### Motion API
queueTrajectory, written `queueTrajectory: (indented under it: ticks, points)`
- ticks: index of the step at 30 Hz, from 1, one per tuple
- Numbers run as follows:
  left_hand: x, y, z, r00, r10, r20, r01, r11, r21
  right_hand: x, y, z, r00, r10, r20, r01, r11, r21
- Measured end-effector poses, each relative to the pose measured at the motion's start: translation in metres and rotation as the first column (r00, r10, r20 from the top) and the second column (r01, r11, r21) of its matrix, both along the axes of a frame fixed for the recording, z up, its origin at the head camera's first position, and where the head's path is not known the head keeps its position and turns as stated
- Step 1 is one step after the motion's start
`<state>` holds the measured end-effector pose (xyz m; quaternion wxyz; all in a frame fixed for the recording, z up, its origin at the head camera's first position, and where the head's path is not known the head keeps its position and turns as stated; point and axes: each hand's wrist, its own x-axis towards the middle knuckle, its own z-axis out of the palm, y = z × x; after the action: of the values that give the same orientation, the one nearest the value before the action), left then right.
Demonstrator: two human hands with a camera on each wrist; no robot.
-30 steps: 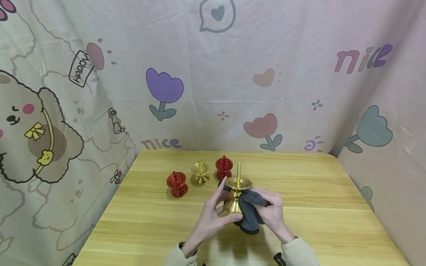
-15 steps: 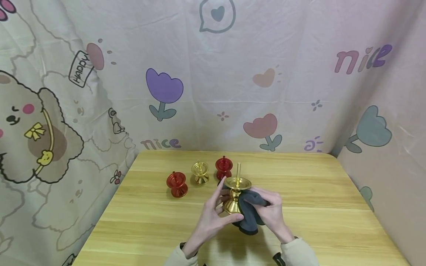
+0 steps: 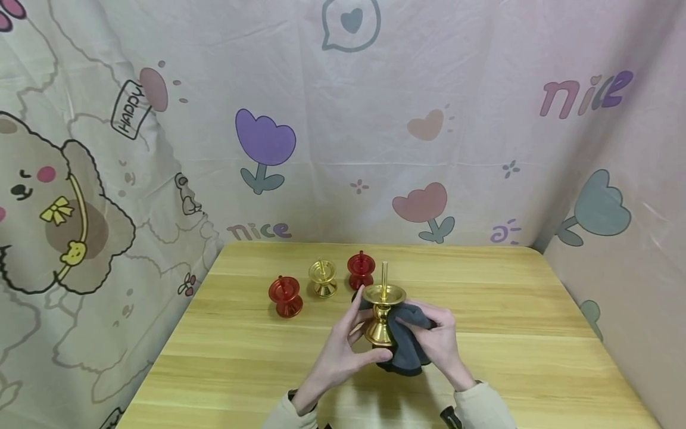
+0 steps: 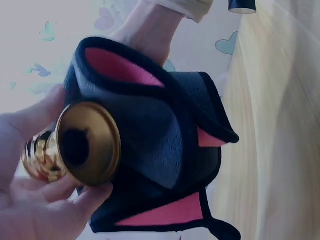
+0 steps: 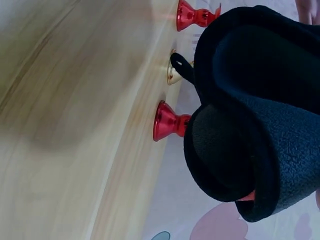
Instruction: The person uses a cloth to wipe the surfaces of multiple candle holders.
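My left hand [image 3: 340, 351] grips a shiny gold candle holder [image 3: 379, 325] by its base, lifted above the table and nearly upright, its spike pointing up. In the left wrist view the hollow underside of the candle holder [image 4: 89, 142] faces the camera, thumb and fingers around it. My right hand [image 3: 438, 336] pinches a dark grey-blue cloth [image 3: 408, 342] with black edging against the candle holder's right side. Pink lining shows on the cloth [image 4: 145, 120] in the left wrist view. In the right wrist view the folded cloth [image 5: 295, 145] hides most of the right hand.
Farther back on the wooden table [image 3: 225, 363] stand a red candle holder [image 3: 286, 296] at the left, a smaller gold one [image 3: 323, 279] and another red one [image 3: 361, 270]. A printed fabric backdrop [image 3: 343, 137] hangs behind the table's back edge.
The gold candle holder has shifted slightly to the right in the left hand, and the cloth's lower folds hang differently. Both hands have barely moved; the standing candle holders stay put.
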<state>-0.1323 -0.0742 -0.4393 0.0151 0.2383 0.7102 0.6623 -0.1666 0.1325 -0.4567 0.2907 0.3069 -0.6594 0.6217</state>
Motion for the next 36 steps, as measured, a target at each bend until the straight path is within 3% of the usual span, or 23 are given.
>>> queueTrajectory:
  ticks: [4,11,18,23,27,32,36]
  points:
    - [0.000,0.003,0.000,0.999,0.032,0.005,-0.032,0.999,0.030,0.000,0.000,-0.001,1.000,0.000,-0.003,0.000,1.000,0.021]
    - [0.000,0.005,0.002,0.989,0.120,0.088,-0.127,0.989,0.073,-0.001,0.000,0.000,1.000,0.016,0.005,-0.017,0.992,0.124]
    - [-0.001,0.002,0.004,0.987,0.142,0.081,-0.149,0.985,0.092,0.002,0.004,0.002,0.996,0.090,-0.011,-0.085,0.968,0.237]
    - [-0.001,0.001,0.004,0.984,0.167,0.056,-0.172,0.980,0.096,0.005,0.007,0.003,0.987,0.144,-0.075,-0.113,0.940,0.321]
    - [0.000,0.002,0.003,0.981,0.189,0.052,-0.193,0.975,0.109,0.005,0.006,0.002,0.976,0.141,-0.167,-0.067,0.921,0.384]
    - [0.000,0.003,0.002,0.986,0.163,0.042,-0.167,0.977,0.130,0.002,0.003,-0.002,0.954,0.087,-0.287,0.022,0.934,0.357]
    - [0.000,0.002,0.003,0.993,0.114,0.043,-0.119,0.982,0.145,-0.003,0.003,-0.008,0.957,0.108,-0.269,-0.042,0.970,0.240]
